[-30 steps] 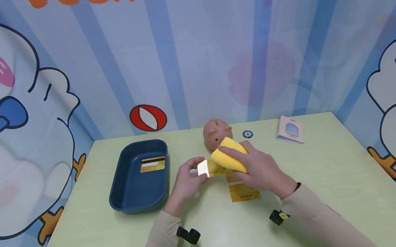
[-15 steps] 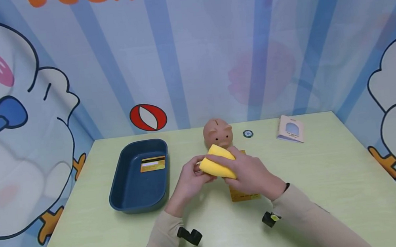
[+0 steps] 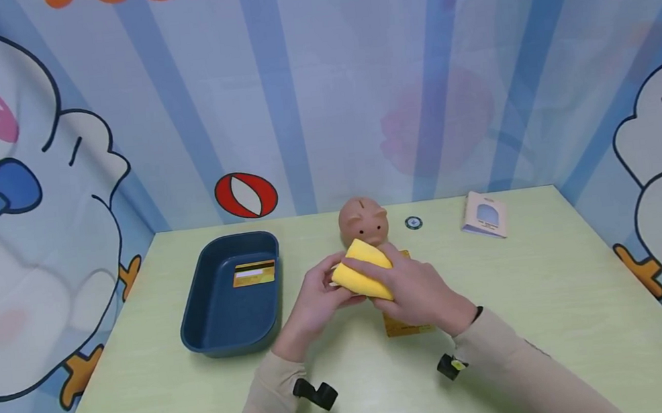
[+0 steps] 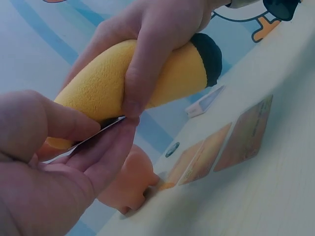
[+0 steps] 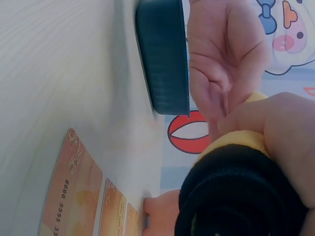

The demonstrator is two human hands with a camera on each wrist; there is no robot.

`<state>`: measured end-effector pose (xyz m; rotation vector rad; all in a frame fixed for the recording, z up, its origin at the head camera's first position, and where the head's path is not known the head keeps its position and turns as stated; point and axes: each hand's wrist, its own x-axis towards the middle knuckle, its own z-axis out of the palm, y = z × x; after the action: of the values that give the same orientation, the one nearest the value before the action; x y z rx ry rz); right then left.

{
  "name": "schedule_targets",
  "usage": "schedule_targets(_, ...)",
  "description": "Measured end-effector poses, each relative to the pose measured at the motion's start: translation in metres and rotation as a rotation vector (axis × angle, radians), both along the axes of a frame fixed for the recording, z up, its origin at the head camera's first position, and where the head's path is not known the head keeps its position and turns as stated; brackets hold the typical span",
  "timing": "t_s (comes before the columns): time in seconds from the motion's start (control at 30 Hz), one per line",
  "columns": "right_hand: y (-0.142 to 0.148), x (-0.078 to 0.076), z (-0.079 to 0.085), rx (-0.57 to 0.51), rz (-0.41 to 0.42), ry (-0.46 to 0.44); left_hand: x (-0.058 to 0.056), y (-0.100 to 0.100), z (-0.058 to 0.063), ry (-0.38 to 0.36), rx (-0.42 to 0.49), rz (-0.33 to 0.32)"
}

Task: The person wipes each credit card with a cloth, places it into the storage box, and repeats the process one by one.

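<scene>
My right hand (image 3: pixel 419 288) grips a yellow, fuzzy-looking cleaning sponge (image 4: pixel 106 83) with a black end (image 4: pixel 209 59). In the left wrist view, my left hand (image 4: pixel 54 157) pinches a thin bank card (image 4: pixel 101 132) between thumb and fingers, seen almost edge-on. The sponge lies against the card and hides most of it from the head camera. Both hands are raised over the table, in front of a pink piggy bank (image 3: pixel 363 220). Several gold bank cards lie in a column under the right hand, the nearest card (image 3: pixel 405 327) showing below it.
A dark blue tray (image 3: pixel 197 312) stands to the left, and one gold card (image 3: pixel 254 274) lies inside it with its stripe up. Behind the right hand are a small round chip (image 3: pixel 414 223) and a pale booklet (image 3: pixel 483 216). Printed curtains enclose the table's back and sides.
My right hand has moved left with the sponge along the held card, up to the left fingers, and covers it. Over the last half second the hands have barely shifted.
</scene>
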<state>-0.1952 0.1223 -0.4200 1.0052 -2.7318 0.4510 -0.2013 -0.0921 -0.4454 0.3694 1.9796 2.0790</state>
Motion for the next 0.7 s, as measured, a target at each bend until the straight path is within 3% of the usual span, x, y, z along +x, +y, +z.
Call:
schedule_targets(0.3, -0.0011, 0.0029, 0.0022, -0.013, -0.022, 0.054, 0.0043, 0.0048, 0.0099, 0.030, -0.005, 0.006)
schedule_targets(0.7, -0.0012, 0.0043, 0.0048, 0.036, -0.031, 0.067, 0.0055, 0.0041, 0.0112, 0.016, 0.012, 0.064)
